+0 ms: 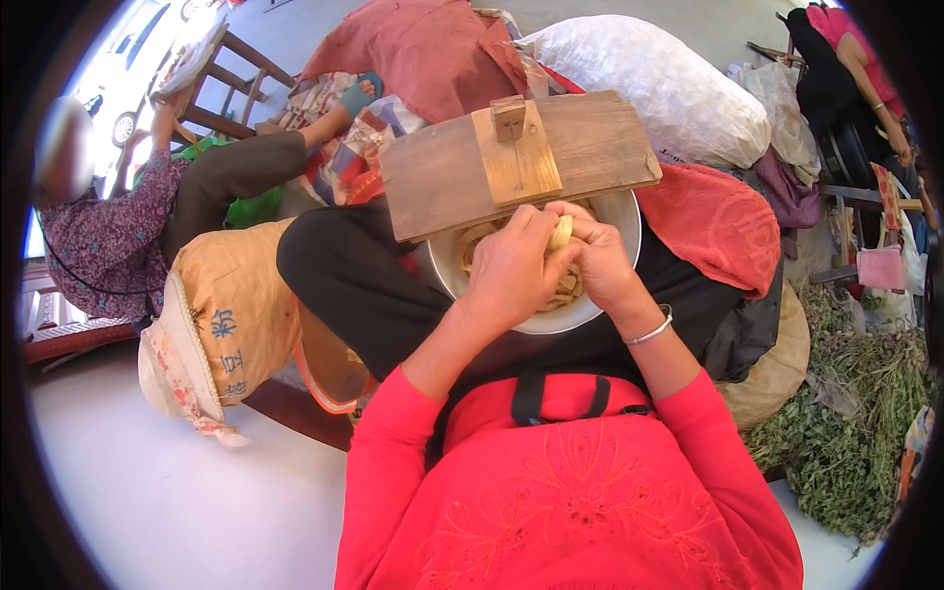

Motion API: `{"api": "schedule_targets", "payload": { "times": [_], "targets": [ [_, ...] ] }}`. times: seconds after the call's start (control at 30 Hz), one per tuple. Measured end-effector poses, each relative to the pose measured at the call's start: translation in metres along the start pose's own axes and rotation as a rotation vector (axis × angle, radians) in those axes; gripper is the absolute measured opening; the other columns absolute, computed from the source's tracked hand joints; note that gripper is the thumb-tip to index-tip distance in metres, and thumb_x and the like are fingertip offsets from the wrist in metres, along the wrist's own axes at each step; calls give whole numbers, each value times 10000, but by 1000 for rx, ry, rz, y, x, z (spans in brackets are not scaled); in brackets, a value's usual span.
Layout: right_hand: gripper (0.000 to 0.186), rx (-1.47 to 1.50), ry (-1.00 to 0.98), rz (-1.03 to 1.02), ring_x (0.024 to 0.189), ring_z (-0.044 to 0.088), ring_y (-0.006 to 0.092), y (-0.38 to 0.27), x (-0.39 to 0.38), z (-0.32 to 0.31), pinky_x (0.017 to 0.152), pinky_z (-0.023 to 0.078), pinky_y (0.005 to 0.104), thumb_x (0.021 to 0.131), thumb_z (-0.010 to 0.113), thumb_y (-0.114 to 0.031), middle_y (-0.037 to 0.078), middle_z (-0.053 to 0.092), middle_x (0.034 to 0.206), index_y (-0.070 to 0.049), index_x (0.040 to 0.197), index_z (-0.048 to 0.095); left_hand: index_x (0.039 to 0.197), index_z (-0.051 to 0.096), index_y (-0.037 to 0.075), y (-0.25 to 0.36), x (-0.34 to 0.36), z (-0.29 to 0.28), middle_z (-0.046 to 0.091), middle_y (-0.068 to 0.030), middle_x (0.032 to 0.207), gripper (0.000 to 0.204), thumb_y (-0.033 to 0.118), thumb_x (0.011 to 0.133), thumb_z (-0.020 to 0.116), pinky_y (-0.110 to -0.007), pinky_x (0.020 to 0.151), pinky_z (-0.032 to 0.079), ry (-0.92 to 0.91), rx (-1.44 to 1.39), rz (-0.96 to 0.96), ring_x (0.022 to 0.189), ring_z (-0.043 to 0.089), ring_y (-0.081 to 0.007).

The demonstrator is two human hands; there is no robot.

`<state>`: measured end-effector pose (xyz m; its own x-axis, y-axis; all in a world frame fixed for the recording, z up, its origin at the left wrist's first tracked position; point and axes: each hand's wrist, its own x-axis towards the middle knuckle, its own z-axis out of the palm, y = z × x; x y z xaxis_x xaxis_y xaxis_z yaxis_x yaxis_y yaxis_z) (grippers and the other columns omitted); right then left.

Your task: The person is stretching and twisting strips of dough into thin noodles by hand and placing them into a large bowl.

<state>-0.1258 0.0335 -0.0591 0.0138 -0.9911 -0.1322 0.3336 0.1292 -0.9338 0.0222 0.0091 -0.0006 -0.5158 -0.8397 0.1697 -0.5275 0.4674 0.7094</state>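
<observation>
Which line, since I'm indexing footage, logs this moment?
left grip: on yellowish piece | right grip: on same piece | under: metal bowl, pale pieces inside | beyond: wooden board over bowl's far side

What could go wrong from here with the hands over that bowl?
The pale yellow piece between the left hand and right hand could slip, probably into the metal bowl below. The wooden board juts past the bowl on both sides, so a bump might shift it. The bowl appears to sit at the lap, so moving the legs could tilt it.
</observation>
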Motion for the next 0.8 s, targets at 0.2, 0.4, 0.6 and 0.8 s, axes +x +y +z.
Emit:
{"api": "schedule_targets", "payload": {
  "times": [0.2, 0.4, 0.6, 0.8],
  "targets": [
    [91, -475, 138, -471, 1002, 525, 160, -20, 1, 12, 873, 424, 283, 807, 634, 24, 96, 547, 1120, 21, 885, 680, 875, 594, -11, -33, 12, 24, 588, -105, 700, 197, 178, 912, 552, -369, 602, 459, 137, -444, -233, 653, 584, -260],
    [66, -232, 195, -413, 975, 519, 138, -31, 3, 13, 860, 418, 258, 814, 654, 7, 80, 549, 1077, 31, 863, 691, 903, 602, 10, -33, -26, 9, 560, 14, 759, 165, 149, 961, 536, -202, 567, 391, -53, -1056, -492, 640, 463, -38],
    [288, -117, 121, -263, 998, 557, 101, -44, 11, -14, 869, 445, 245, 944, 595, -205, 7, 597, 1158, -25, 1168, 613, 921, 606, 30, -31, -19, -12, 604, -84, 763, 87, 53, 846, 644, -334, 540, 463, 247, 58, 165, 631, 606, -251],
    [193, -809, -221, -92, 692, 564, 141, -82, 8, -8, 650, 458, 276, 903, 628, -198, 87, 606, 733, -5, 910, 636, 907, 610, 45, -19, -5, -21, 589, -96, 745, 110, 52, 814, 670, -349, 537, 460, 219, 207, 270, 629, 601, -280]
  ]
}}
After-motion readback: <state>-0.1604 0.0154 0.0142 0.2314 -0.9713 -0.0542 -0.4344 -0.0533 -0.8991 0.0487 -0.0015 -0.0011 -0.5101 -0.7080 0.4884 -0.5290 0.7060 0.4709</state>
